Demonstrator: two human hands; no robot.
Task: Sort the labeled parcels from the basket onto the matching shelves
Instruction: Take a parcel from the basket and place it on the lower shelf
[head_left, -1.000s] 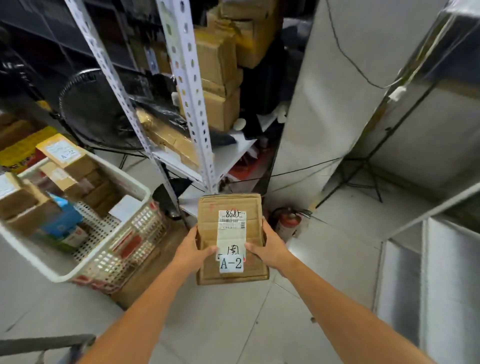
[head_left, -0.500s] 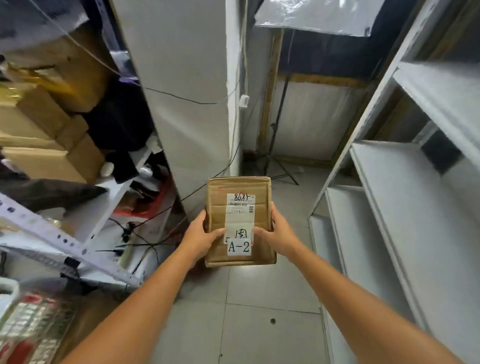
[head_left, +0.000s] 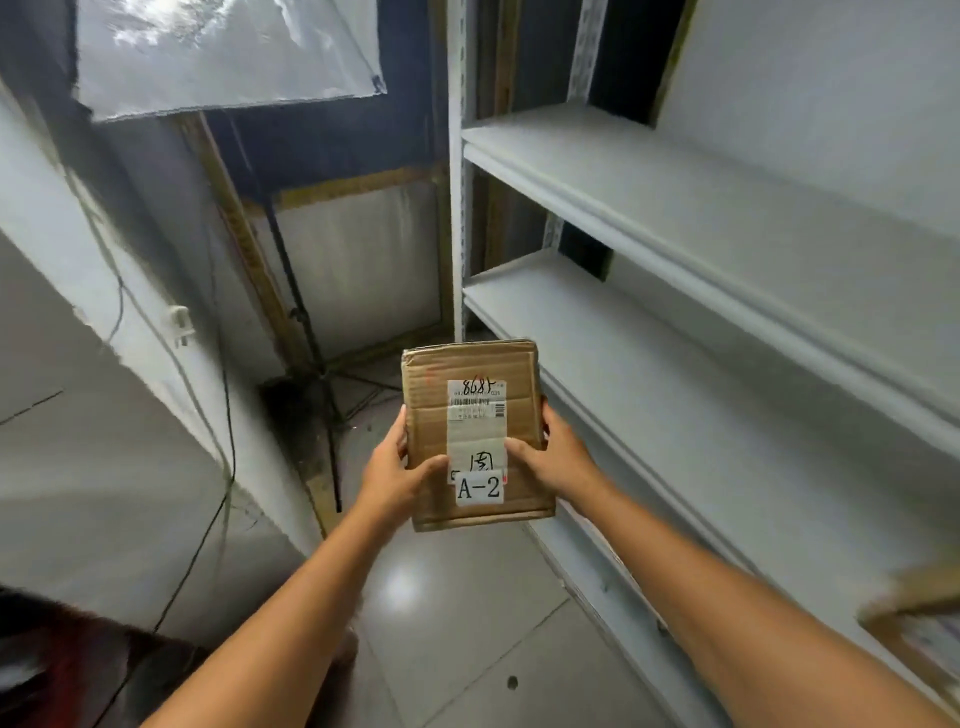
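Note:
A flat brown cardboard parcel with a white shipping label and an "A-2" sticker is held in front of me at mid-frame. My left hand grips its left edge, thumb on the top face. My right hand grips the right edge, thumb lying across the label. The parcel hovers just left of the white shelf unit, near the front edge of a bare white shelf. A higher bare shelf runs above it. The basket is out of view.
A white perforated upright marks the shelf unit's left corner. A light stand with a softbox stands in the far corner. A white wall with hanging cables is on the left. Another cardboard parcel shows blurred at the lower right.
My view has swung right from the basket and the packed rack to the bare white shelves. Both hands have kept hold of the parcel, which is now closer to the shelves.

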